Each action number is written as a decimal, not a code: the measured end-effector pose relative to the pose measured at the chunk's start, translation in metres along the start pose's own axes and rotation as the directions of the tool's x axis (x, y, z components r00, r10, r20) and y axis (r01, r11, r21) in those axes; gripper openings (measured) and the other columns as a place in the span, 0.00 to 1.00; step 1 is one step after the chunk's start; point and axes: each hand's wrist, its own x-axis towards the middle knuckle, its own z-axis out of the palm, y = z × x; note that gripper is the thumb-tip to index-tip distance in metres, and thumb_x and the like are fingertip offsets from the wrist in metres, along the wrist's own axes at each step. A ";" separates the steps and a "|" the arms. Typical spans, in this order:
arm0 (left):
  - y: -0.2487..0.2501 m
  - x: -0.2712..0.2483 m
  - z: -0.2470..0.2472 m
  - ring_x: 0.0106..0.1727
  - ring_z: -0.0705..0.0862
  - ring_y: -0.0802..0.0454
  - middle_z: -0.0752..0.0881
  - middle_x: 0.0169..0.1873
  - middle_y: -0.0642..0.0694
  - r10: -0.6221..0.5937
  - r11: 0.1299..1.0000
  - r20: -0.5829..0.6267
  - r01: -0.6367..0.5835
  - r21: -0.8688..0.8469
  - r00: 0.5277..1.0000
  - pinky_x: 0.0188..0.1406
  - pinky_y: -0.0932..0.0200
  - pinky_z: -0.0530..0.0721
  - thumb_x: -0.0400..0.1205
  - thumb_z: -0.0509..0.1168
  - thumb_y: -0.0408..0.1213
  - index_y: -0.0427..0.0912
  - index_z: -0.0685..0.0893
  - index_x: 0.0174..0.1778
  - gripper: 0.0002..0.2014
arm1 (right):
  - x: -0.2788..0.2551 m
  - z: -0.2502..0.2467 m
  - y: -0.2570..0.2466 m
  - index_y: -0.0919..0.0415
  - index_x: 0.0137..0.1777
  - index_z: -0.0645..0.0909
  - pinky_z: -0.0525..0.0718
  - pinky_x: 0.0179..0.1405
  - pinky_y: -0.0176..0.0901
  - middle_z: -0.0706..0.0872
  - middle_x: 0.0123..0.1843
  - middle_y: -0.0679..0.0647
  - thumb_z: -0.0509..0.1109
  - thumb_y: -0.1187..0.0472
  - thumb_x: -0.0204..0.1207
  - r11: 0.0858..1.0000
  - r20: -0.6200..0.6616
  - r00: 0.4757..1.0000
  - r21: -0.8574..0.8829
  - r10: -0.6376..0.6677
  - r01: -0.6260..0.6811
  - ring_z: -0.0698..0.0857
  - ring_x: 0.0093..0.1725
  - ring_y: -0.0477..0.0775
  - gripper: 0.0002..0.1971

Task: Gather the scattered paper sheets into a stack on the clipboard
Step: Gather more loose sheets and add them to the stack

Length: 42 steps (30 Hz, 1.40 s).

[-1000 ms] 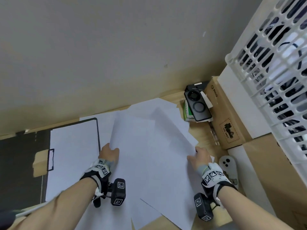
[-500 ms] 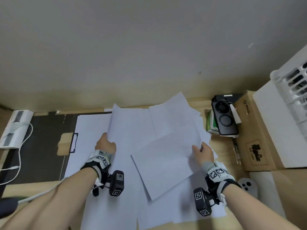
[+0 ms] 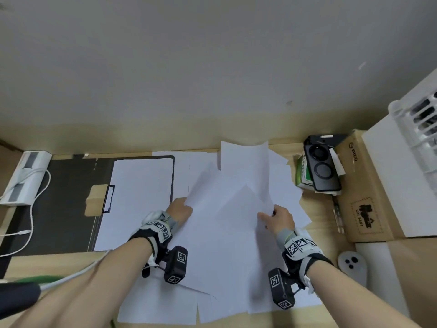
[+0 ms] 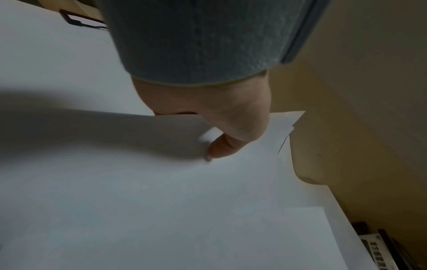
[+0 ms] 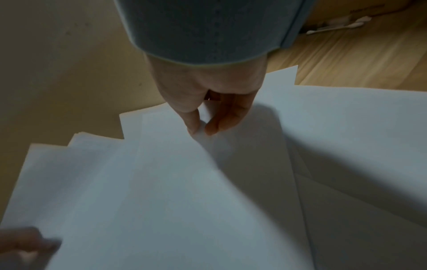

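Note:
Several white paper sheets (image 3: pixel 227 233) lie fanned over the wooden table in the middle of the head view. My left hand (image 3: pixel 181 209) pinches the left edge of a raised sheet (image 4: pixel 184 138), thumb on top. My right hand (image 3: pixel 274 217) pinches the right edge of a bent sheet (image 5: pixel 184 164) between thumb and fingers. The black clipboard (image 3: pixel 173 166) lies to the left with white paper (image 3: pixel 139 192) on it and its clip (image 3: pixel 107 198) at its left end.
A black mat (image 3: pixel 59 204) lies under the clipboard, with a white power strip (image 3: pixel 23 178) and cable at far left. At right stand a black phone (image 3: pixel 321 169) on a green box, a cardboard box (image 3: pixel 361 192), a white basket (image 3: pixel 421 124) and a grey remote (image 3: pixel 352 263).
Both hands have lifted and drawn the sheets together toward the middle. The right-hand sheet now stands bent up over the pile. The head view has swung left, showing more of the clipboard.

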 end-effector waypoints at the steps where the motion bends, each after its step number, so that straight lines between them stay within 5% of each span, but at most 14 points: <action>1: 0.003 -0.003 0.001 0.31 0.79 0.50 0.80 0.30 0.48 -0.010 1.000 0.013 0.010 -0.019 1.000 0.30 0.62 0.72 0.74 0.58 0.34 0.43 0.77 0.32 0.06 | -0.001 0.001 -0.001 0.60 0.40 0.83 0.86 0.41 0.47 0.90 0.34 0.55 0.74 0.52 0.66 1.000 0.007 1.000 0.001 0.001 -0.001 0.89 0.37 0.60 0.11; 4: 0.003 -0.005 0.009 0.43 0.87 0.49 0.88 0.39 0.51 -0.004 0.997 0.045 0.008 -0.074 0.999 0.41 0.60 0.84 0.72 0.68 0.52 0.47 0.85 0.42 0.12 | -0.005 0.006 -0.005 0.63 0.40 0.83 0.88 0.43 0.48 0.90 0.30 0.55 0.74 0.47 0.67 0.998 0.010 1.000 0.059 0.004 -0.005 0.90 0.31 0.58 0.17; 7: 0.001 -0.006 0.020 0.44 0.89 0.52 0.91 0.41 0.53 0.007 1.000 0.068 -0.006 -0.017 0.998 0.43 0.59 0.87 0.63 0.75 0.57 0.50 0.87 0.47 0.21 | -0.006 0.012 -0.008 0.65 0.36 0.78 0.87 0.43 0.48 0.90 0.27 0.57 0.66 0.38 0.74 0.990 -0.006 0.999 0.136 0.034 -0.033 0.90 0.29 0.58 0.27; 11: -0.003 -0.006 0.031 0.45 0.89 0.51 0.90 0.41 0.52 0.000 0.993 0.062 -0.007 0.115 0.998 0.45 0.57 0.88 0.59 0.75 0.54 0.48 0.85 0.47 0.23 | -0.006 0.009 -0.007 0.66 0.35 0.81 0.87 0.48 0.52 0.89 0.27 0.59 0.58 0.40 0.78 0.990 -0.024 0.998 0.133 0.051 -0.047 0.89 0.33 0.62 0.28; 16: -0.017 -0.002 0.040 0.49 0.87 0.46 0.88 0.47 0.45 -0.071 0.994 0.032 0.068 0.081 0.997 0.54 0.51 0.88 0.68 0.78 0.46 0.36 0.83 0.55 0.25 | -0.002 -0.008 0.003 0.63 0.32 0.76 0.84 0.38 0.49 0.88 0.29 0.63 0.60 0.53 0.75 0.999 -0.101 0.995 0.030 -0.015 0.018 0.88 0.31 0.64 0.16; 18: -0.018 -0.001 0.032 0.49 0.83 0.48 0.83 0.44 0.47 -0.111 0.990 -0.011 0.111 0.086 0.994 0.51 0.56 0.84 0.72 0.76 0.43 0.31 0.78 0.60 0.26 | 0.003 -0.015 0.006 0.64 0.34 0.76 0.83 0.38 0.49 0.86 0.27 0.62 0.60 0.56 0.74 0.999 -0.162 0.987 0.040 0.000 0.006 0.87 0.33 0.65 0.13; 21: -0.019 0.001 0.008 0.48 0.77 0.49 0.78 0.46 0.44 -0.161 0.981 -0.091 0.170 0.097 0.983 0.47 0.58 0.78 0.77 0.71 0.40 0.28 0.75 0.64 0.25 | 0.006 -0.025 0.006 0.65 0.35 0.78 0.81 0.39 0.46 0.86 0.24 0.58 0.60 0.55 0.74 0.995 -0.270 0.963 0.099 0.013 0.014 0.84 0.36 0.64 0.14; 25: -0.029 0.007 -0.020 0.45 0.82 0.44 0.84 0.48 0.38 -0.193 0.973 -0.153 0.209 0.095 0.969 0.43 0.56 0.81 0.78 0.68 0.37 0.29 0.78 0.51 0.14 | 0.011 -0.023 0.005 0.64 0.37 0.78 0.83 0.38 0.45 0.86 0.20 0.52 0.60 0.55 0.76 0.987 -0.273 0.961 0.159 0.037 0.007 0.87 0.34 0.57 0.14; 28: -0.034 0.007 -0.024 0.50 0.85 0.40 0.87 0.52 0.37 -0.135 0.981 -0.162 0.155 0.119 0.977 0.45 0.56 0.82 0.79 0.65 0.36 0.31 0.81 0.58 0.16 | 0.009 -0.016 0.002 0.64 0.35 0.75 0.87 0.39 0.51 0.86 0.20 0.52 0.59 0.50 0.73 0.978 -0.246 0.969 0.209 0.026 0.027 0.87 0.31 0.59 0.16; 33: -0.032 0.004 -0.012 0.45 0.82 0.45 0.86 0.48 0.42 -0.055 0.973 -0.170 0.091 0.212 0.984 0.43 0.60 0.77 0.80 0.61 0.33 0.37 0.82 0.55 0.10 | 0.001 -0.018 -0.013 0.59 0.26 0.63 0.66 0.26 0.44 0.69 0.20 0.54 0.63 0.51 0.76 0.995 -0.324 0.943 0.045 -0.074 0.094 0.73 0.26 0.64 0.21; 35: -0.028 0.003 -0.010 0.43 0.80 0.47 0.83 0.44 0.44 -0.055 0.964 -0.192 0.103 0.247 0.980 0.41 0.61 0.76 0.80 0.60 0.31 0.39 0.81 0.50 0.06 | 0.001 -0.024 -0.015 0.59 0.25 0.65 0.63 0.26 0.44 0.69 0.20 0.54 0.66 0.52 0.79 0.989 -0.374 0.918 0.021 -0.130 0.149 0.69 0.26 0.60 0.23; 39: -0.025 0.007 -0.011 0.48 0.83 0.44 0.83 0.44 0.41 -0.083 0.966 -0.218 0.133 0.224 0.972 0.41 0.60 0.75 0.80 0.58 0.27 0.37 0.80 0.50 0.08 | 0.010 -0.034 -0.014 0.61 0.30 0.80 0.79 0.33 0.46 0.85 0.25 0.54 0.67 0.54 0.80 0.911 -0.405 0.902 0.298 -0.149 0.284 0.86 0.30 0.61 0.18; 42: -0.027 0.010 -0.013 0.46 0.82 0.43 0.83 0.45 0.39 -0.104 0.980 -0.200 0.135 0.145 0.974 0.42 0.60 0.75 0.79 0.57 0.24 0.31 0.82 0.57 0.14 | 0.006 -0.041 -0.020 0.64 0.31 0.71 0.85 0.37 0.50 0.87 0.29 0.61 0.67 0.56 0.80 0.823 -0.389 0.916 0.486 -0.098 0.295 0.88 0.30 0.60 0.19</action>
